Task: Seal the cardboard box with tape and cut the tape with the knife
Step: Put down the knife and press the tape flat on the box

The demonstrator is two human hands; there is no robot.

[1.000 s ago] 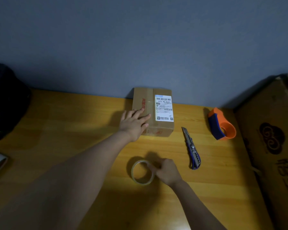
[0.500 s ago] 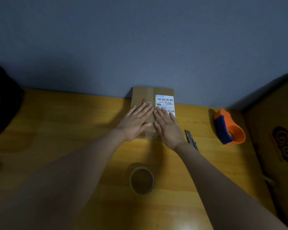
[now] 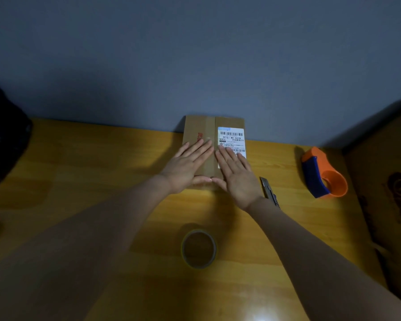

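Note:
A small cardboard box (image 3: 203, 128) with a white shipping label lies against the wall on the wooden table (image 3: 90, 172). My left hand (image 3: 186, 167) lies flat on the box's left half, fingers spread. Flat on the right half, over the label, rests my right hand (image 3: 237, 176); the two thumbs nearly touch at the box's near edge. A roll of clear tape (image 3: 198, 249) lies flat on the table nearer to me, untouched. The utility knife (image 3: 267, 188) lies right of my right wrist, partly hidden by my forearm.
An orange and blue tape dispenser (image 3: 322, 176) stands at the right. A large cardboard carton (image 3: 389, 193) fills the far right edge. A dark bag (image 3: 5, 135) sits at the left edge. A blue wall runs behind the table.
My right hand let go of the tape roll and moved up onto the box beside my left hand. The roll now lies flat. In the last half second both hands barely shifted.

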